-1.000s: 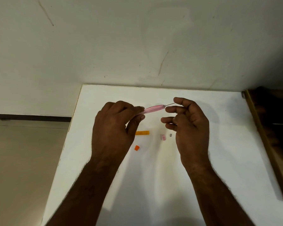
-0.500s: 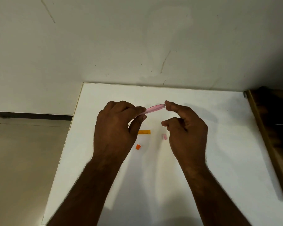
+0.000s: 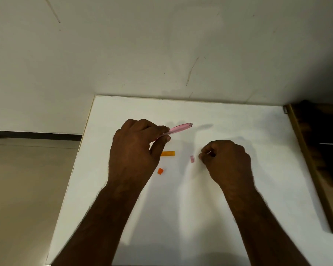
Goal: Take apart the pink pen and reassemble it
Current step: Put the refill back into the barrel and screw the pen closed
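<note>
Pink pen barrel (image 3: 178, 129): a slim, translucent pink tube, held above the table (image 3: 238, 121) in the left hand (image 3: 135, 150), pinched between thumb and fingers at its near end. It tilts slightly upward, its free end pointing right and toward the table's far edge, with a small pale tip showing at that end. Small pink piece (image 3: 192, 159): a short translucent pink part lying flat on the table near its middle, just left of the right hand (image 3: 226, 160) fingertips and apart from them. The right hand's fingers are curled low over the table; whether they hold a part cannot be told.
</note>
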The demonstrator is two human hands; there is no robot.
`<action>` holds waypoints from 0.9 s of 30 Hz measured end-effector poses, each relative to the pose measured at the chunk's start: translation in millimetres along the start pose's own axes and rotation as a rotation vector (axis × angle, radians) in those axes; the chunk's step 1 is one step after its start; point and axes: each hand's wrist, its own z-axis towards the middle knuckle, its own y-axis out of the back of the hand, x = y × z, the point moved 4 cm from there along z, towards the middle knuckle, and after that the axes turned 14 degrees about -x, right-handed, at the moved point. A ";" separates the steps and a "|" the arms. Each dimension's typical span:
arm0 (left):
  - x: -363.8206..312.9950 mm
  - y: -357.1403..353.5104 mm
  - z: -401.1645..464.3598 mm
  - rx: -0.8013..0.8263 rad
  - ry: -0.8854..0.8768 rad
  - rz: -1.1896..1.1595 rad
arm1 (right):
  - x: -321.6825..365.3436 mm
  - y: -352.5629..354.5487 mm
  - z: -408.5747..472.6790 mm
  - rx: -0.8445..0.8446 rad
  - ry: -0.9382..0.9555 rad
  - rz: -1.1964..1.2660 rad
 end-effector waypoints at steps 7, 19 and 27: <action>-0.8 -2.1 -0.8 0.030 -0.004 -0.013 | 5.7 -5.9 -4.9 -0.005 0.050 -0.078; -1.5 -5.2 -1.1 0.041 0.002 -0.037 | 17.6 4.8 2.5 0.160 -0.450 1.303; -1.2 -4.3 -1.9 0.037 -0.011 -0.054 | 19.1 5.7 1.5 0.152 -0.411 1.277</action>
